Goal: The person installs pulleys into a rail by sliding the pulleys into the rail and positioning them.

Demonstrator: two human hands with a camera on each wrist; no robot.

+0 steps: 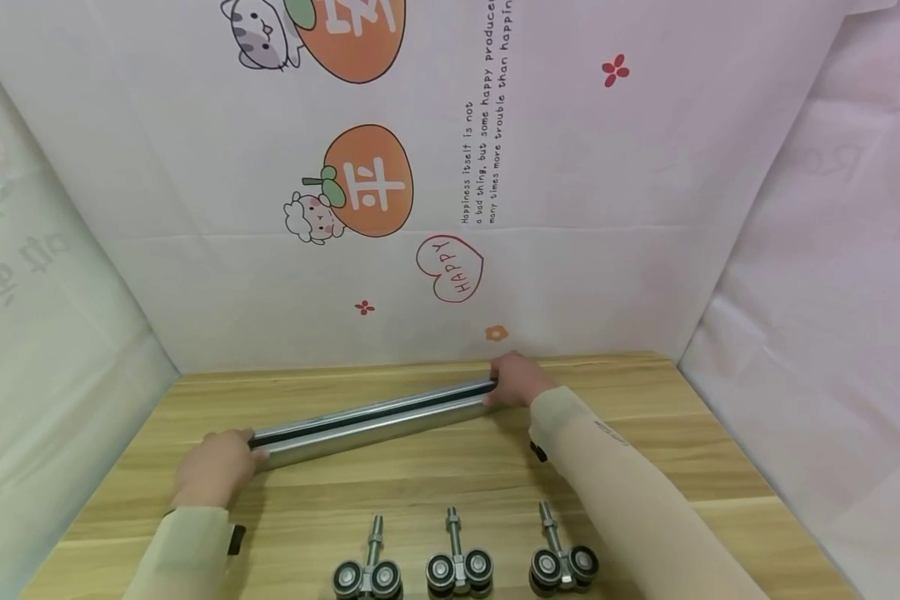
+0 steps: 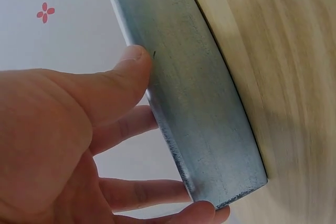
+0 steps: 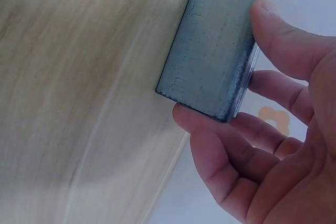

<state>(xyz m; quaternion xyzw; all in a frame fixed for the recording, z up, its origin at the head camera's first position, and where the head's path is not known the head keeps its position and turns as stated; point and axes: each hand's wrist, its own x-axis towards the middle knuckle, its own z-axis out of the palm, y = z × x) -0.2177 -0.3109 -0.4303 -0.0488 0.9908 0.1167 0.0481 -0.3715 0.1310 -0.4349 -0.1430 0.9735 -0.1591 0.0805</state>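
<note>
so both hands are on the one metal rail (image 1: 378, 425) rn — it's stretched between them across the back half of the counter (image 1: 307, 517), dark strip running along its length. it's at a slant, left end closer to me, right end further back. my left fingers (image 2: 144, 191) are spread n only partly bent, gripping the left end: thumb on one edge, others reaching round behind. right fingers (image 3: 286, 90) hold the other end abt the same, thumb on the edge, a fingertip up against the end. can't tell if the rail's touching the wood tbh.

nearer me there's a row of 3: left roller (image 1: 367, 575), middle roller (image 1: 459, 568), right roller (image 1: 565, 568) — each w/ dark wheels n a threaded bolt pointing away from me. white printed sheet (image 1: 570, 250) behind.
</note>
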